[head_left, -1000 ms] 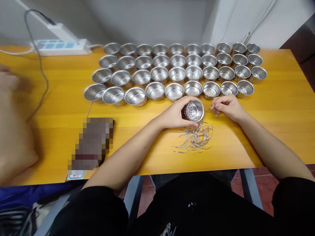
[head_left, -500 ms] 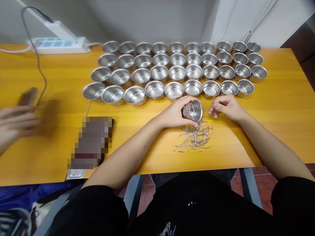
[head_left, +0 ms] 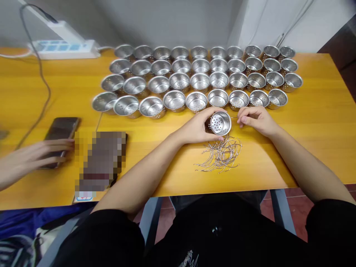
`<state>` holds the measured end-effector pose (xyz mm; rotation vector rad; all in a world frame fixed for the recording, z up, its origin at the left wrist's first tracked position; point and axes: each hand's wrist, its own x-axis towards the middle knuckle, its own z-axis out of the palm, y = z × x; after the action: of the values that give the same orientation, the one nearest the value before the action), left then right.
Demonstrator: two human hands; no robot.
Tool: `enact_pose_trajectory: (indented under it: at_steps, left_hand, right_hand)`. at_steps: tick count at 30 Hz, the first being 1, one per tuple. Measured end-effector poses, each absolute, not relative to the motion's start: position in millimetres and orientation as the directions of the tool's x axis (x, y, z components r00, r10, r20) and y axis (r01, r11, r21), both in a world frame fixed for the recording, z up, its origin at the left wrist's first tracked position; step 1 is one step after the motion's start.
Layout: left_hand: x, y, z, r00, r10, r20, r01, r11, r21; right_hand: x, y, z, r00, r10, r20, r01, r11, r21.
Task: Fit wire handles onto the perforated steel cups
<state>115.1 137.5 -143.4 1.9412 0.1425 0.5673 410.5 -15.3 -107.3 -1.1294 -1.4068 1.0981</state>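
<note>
While gripped by the left hand (head_left: 197, 129), fingers curled round its wall, one perforated steel cup (head_left: 220, 123), base tilted up, just in front of the nearest row of cups (head_left: 196, 102) on the tabletop (head_left: 314, 111). Right hand (head_left: 257, 120), fingers pinched shut, apparently on a thin wire (head_left: 234, 117), just beside the cup. Loose wire heap (head_left: 221, 154) directly below. Far left, a co-worker's hand (head_left: 33, 155) on a phone (head_left: 62, 128). Risks: wire slipping from a weak pinch; cup knocking the row if grip fails. Small tag (head_left: 84, 198) at tabletop edge unreadable; no legible brand.
</note>
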Motion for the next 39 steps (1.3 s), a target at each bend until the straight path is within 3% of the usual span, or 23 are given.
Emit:
enact_pose_trajectory:
  at_steps: [9,18,26,35,39]
  left_hand:
    - [116.1,137.4,-143.6,0.876,0.332,0.349,-0.181,-0.444,0.877]
    - [115.7,137.8,-140.9,0.878,0.334,0.343,-0.152,-0.485,0.861]
    - [115.6,136.9,-133.8,0.881,0.346,0.324,-0.110,-0.516,0.850]
    - [115.1,135.9,-132.9,0.876,0.369,0.310,-0.074,-0.532,0.843]
    - [115.5,135.3,-131.2,0.880,0.360,0.312,-0.077,-0.538,0.839]
  right_hand:
    - [417.8,-13.7,-116.6,-0.072,0.978,0.196,0.086,0.202,-0.976]
    - [417.5,-12.5,-123.7,-0.054,0.985,0.163,-0.033,0.161,-0.986]
    - [419.6,-11.2,-121.8,-0.131,0.962,0.241,-0.012,0.242,-0.970]
    - [407.8,-11.2,-124.0,-0.260,0.903,0.342,-0.167,0.307,-0.937]
    - [406.4,-11.5,-119.9,-0.305,0.892,0.333,-0.147,0.301,-0.942]
